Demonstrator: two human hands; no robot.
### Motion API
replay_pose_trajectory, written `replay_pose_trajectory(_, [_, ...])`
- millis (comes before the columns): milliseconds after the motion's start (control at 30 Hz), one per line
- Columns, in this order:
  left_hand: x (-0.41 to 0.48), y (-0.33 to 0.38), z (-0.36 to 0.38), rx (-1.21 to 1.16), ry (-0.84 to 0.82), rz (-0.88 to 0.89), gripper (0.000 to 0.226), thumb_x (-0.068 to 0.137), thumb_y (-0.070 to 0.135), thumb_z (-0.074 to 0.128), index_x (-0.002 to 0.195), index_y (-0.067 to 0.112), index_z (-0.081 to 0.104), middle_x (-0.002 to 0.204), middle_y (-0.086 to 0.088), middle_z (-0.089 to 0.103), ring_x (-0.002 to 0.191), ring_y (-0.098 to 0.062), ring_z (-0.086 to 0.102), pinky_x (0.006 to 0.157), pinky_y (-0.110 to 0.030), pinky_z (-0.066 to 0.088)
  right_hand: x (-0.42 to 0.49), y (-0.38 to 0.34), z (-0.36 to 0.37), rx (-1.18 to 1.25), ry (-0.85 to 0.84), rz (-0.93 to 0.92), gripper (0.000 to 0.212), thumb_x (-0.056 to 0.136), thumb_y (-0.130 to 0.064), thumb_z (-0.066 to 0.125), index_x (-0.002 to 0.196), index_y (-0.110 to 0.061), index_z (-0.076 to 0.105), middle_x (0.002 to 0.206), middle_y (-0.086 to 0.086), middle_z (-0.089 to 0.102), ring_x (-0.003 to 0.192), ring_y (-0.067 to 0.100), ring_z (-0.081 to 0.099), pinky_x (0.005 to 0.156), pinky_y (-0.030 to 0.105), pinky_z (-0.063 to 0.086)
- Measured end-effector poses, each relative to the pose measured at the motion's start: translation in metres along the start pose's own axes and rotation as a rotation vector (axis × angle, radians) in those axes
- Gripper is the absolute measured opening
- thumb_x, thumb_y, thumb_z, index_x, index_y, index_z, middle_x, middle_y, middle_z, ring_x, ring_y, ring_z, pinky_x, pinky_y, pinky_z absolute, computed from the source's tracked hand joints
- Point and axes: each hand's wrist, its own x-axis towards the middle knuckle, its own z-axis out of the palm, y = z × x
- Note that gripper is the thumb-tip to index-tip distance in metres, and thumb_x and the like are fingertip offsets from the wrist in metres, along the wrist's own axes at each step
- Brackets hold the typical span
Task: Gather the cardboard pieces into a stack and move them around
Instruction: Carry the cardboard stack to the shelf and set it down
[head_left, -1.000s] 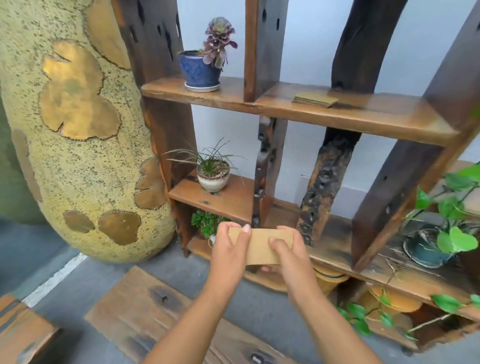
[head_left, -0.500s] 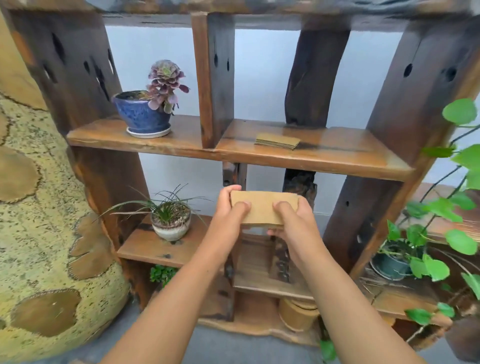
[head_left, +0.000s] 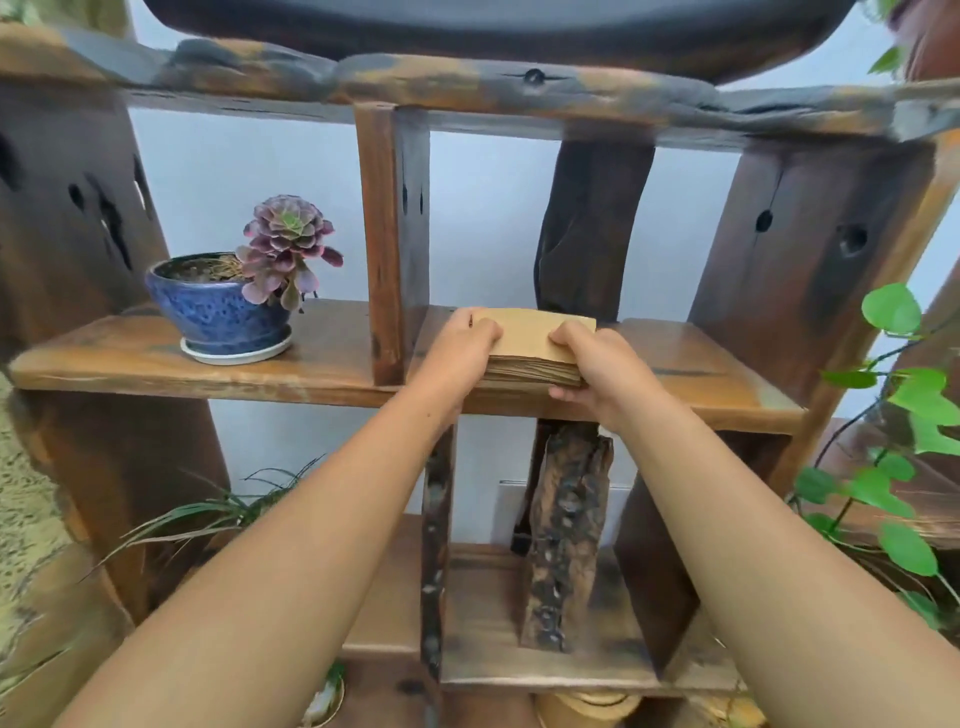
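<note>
Both hands are on the stack (head_left: 535, 348) now. The left hand (head_left: 460, 345) clamps its left end, thumb laid flat on the top sheet, the other fingers curled down out of sight at the side. The right hand (head_left: 597, 364) grips the right end the same way: thumb on top, fingers wrapped under the near corner, closed snugly on the cardboard. The stack is a thick wad of tan sheets, edges lined up along the near face. It lies flat, long axis running left to right along the shelf (head_left: 332, 358), broad face up. It sits on the middle board, just right of the upright post (head_left: 389, 239) (whether its underside fully touches the wood, I cannot tell, since the hands cover both ends).

Out from there: left of the post, on the same board, a blue pot (head_left: 218, 306) stands on a white saucer, holding soil and a purple succulent (head_left: 288, 249) that leans over its right rim. Lower left, a grassy plant (head_left: 218, 512) pokes out behind the left forearm, its pot hidden. At the right edge, a green vine (head_left: 898, 410) trails down. At the bottom, partly in view, is a tan round container (head_left: 587, 706), contents not visible.
</note>
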Motion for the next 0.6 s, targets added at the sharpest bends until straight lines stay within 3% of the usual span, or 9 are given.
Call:
replay_pose_trajectory(33, [0.014,0.003,0.003,-0.058,-0.006,-0.029,0.04,0.096,0.029,0.05,0.132,0.011,0.054,0.11,-0.008,0.064,0.097,-0.023,0.062,0.075,-0.038,0.05,0.013,-0.005,-0.004,-0.069,0.03,0.008,0.039,0.082,-0.033,0.062,0.116,-0.013,0.054,0.11,0.008,0.065,0.094,0.021,0.064,0.074,0.036,0.061])
replay_pose_trajectory(100, [0.035,0.007,0.005,-0.101,-0.003,-0.081,0.045,0.094,0.027,0.058,0.134,0.008,0.054,0.11,-0.011,0.066,0.092,-0.021,0.06,0.069,-0.033,0.043,0.031,-0.012,-0.01,-0.166,0.06,0.028,0.044,0.078,-0.038,0.064,0.115,-0.016,0.055,0.109,0.007,0.068,0.096,0.022,0.064,0.079,0.037,0.059])
replay_pose_trajectory(200, [0.063,0.009,0.014,-0.136,0.03,-0.123,0.048,0.091,0.028,0.067,0.132,0.005,0.053,0.116,-0.012,0.068,0.093,-0.021,0.065,0.064,-0.032,0.046,0.056,-0.019,-0.014,-0.177,0.074,0.037,0.048,0.078,-0.039,0.07,0.117,-0.016,0.057,0.102,0.006,0.07,0.087,0.019,0.067,0.063,0.028,0.055])
replay_pose_trajectory(333, [0.091,0.017,0.022,-0.135,0.046,-0.131,0.041,0.091,0.028,0.07,0.122,0.005,0.057,0.104,-0.01,0.072,0.083,-0.019,0.069,0.056,-0.028,0.046,0.085,-0.026,-0.018,-0.15,0.061,0.048,0.052,0.078,-0.036,0.073,0.122,-0.014,0.055,0.105,0.011,0.074,0.093,0.024,0.071,0.084,0.038,0.06])
replay_pose_trajectory(400, [0.102,0.02,0.024,-0.1,0.027,-0.137,0.041,0.09,0.028,0.07,0.122,0.005,0.058,0.096,-0.008,0.071,0.078,-0.018,0.068,0.056,-0.028,0.046,0.095,-0.028,-0.019,-0.178,0.058,0.052,0.048,0.081,-0.036,0.072,0.12,-0.013,0.057,0.098,0.01,0.074,0.086,0.023,0.072,0.078,0.036,0.06])
replay_pose_trajectory(500, [0.11,0.019,0.026,-0.051,-0.006,-0.176,0.045,0.09,0.031,0.07,0.125,0.007,0.057,0.108,-0.011,0.074,0.093,-0.023,0.072,0.063,-0.03,0.05,0.102,-0.029,-0.022,-0.243,0.051,0.08,0.045,0.083,-0.038,0.072,0.117,-0.013,0.059,0.088,0.007,0.072,0.076,0.021,0.07,0.063,0.032,0.055])
replay_pose_trajectory(600, [0.112,0.015,0.026,-0.016,-0.041,-0.205,0.043,0.09,0.032,0.07,0.124,0.008,0.057,0.108,-0.011,0.075,0.095,-0.023,0.073,0.06,-0.028,0.051,0.107,-0.023,-0.027,-0.28,0.037,0.134,0.044,0.083,-0.041,0.073,0.115,-0.013,0.061,0.093,0.008,0.073,0.082,0.021,0.069,0.064,0.033,0.054])
